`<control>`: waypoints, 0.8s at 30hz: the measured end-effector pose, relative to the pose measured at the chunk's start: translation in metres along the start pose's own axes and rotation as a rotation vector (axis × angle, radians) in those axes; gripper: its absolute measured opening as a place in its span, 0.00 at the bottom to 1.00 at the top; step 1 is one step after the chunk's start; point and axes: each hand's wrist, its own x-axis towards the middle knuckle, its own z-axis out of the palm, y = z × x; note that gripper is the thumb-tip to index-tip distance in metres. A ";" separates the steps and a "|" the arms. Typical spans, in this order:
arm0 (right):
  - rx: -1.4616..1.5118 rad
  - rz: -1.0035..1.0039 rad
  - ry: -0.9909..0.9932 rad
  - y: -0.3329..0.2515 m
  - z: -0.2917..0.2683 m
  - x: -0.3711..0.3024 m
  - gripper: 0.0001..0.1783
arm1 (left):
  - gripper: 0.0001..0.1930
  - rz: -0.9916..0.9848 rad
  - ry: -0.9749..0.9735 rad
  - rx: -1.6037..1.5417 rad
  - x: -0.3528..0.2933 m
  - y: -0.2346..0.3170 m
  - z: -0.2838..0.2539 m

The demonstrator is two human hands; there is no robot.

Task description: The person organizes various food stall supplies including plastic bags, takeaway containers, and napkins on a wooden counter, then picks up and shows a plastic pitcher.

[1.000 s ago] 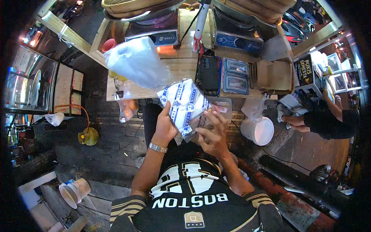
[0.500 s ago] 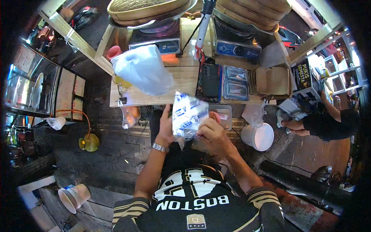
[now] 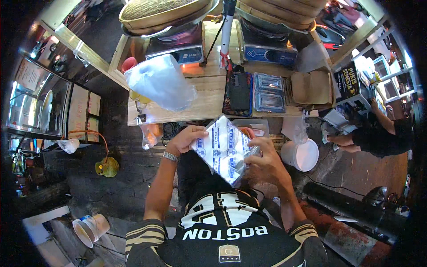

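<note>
A flat, square plastic packet (image 3: 221,151), white with blue print, is held in front of my body, one corner toward me. My left hand (image 3: 187,139) pinches its left corner between thumb and fingers, a metal watch on that wrist. Against the packet's right edge, my right hand (image 3: 267,161) has its fingers bent and closed on the shiny wrapping. What the packet contains cannot be made out. Just beyond it, under the table edge, sits a clear plastic tub (image 3: 257,126), with something orange partly showing by my right fingers.
On the wooden table (image 3: 207,100) lie a bulging white plastic bag (image 3: 160,84), a dark phone (image 3: 240,91), clear plastic boxes (image 3: 269,92) and stacked brown cartons (image 3: 311,89). Bamboo steamers (image 3: 164,13) stand on stoves behind. A white bucket (image 3: 300,154) and another person (image 3: 378,133) are at right.
The packet has turned from upright to corner-down and swung slightly toward me. My left hand has moved from its side to pinching a corner; my right hand has shifted right with it.
</note>
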 end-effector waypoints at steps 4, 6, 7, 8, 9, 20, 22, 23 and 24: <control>0.024 0.081 0.041 0.000 -0.009 -0.015 0.20 | 0.10 0.159 0.143 0.462 0.006 -0.008 0.003; -0.018 0.093 0.037 0.001 -0.013 -0.023 0.22 | 0.10 0.211 0.180 0.598 -0.003 0.014 0.028; 0.172 0.172 0.047 0.000 -0.016 -0.025 0.23 | 0.11 0.280 0.231 0.724 -0.010 0.026 0.040; 0.362 0.246 0.052 -0.003 -0.021 -0.024 0.24 | 0.10 0.425 0.250 1.082 -0.017 0.040 0.046; 0.360 0.245 0.060 -0.004 -0.024 -0.022 0.24 | 0.10 0.428 0.246 1.089 -0.023 0.055 0.059; 0.174 0.008 0.427 -0.016 -0.075 0.083 0.23 | 0.08 0.799 0.372 1.650 -0.053 0.168 0.116; 0.181 -0.038 0.472 -0.018 -0.090 0.089 0.23 | 0.07 0.550 0.237 1.510 -0.069 0.198 0.133; 0.207 -0.054 0.492 -0.023 -0.092 0.091 0.23 | 0.07 0.557 0.244 1.516 -0.077 0.202 0.134; 0.206 -0.065 0.496 -0.028 -0.096 0.095 0.23 | 0.07 0.621 0.182 1.539 -0.085 0.207 0.134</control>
